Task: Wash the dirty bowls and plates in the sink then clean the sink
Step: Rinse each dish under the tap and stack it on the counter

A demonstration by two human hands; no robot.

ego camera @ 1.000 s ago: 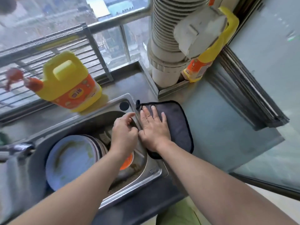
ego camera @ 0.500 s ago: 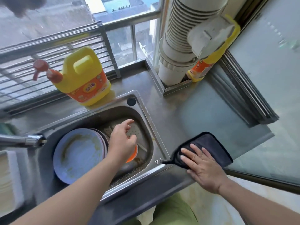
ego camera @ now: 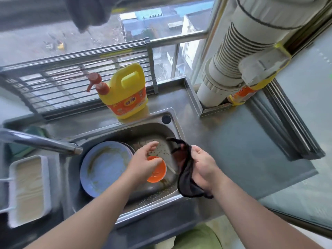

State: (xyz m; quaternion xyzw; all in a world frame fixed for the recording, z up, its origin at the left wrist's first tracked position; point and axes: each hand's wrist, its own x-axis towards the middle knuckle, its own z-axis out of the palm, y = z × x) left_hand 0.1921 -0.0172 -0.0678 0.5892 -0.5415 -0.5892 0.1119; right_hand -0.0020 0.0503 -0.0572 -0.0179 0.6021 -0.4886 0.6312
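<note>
Washing looks barely begun: the plates (ego camera: 106, 168) lie smeared in the sink (ego camera: 172, 192), the right hand (ego camera: 204, 166) grips a dark cloth (ego camera: 185, 177), and the left hand (ego camera: 143, 163) hovers loose-fingered over an orange bowl (ego camera: 158, 174).

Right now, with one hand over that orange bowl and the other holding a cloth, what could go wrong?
1. The left hand is over the orange bowl with loose fingers; if lifted carelessly, the bowl could slip and knock the blue plate.
2. The dark cloth that the right hand grips dangles over the sink and may drag through the greasy bottom.
3. The tap reaches over the plate; raised dishes might bump it.
</note>
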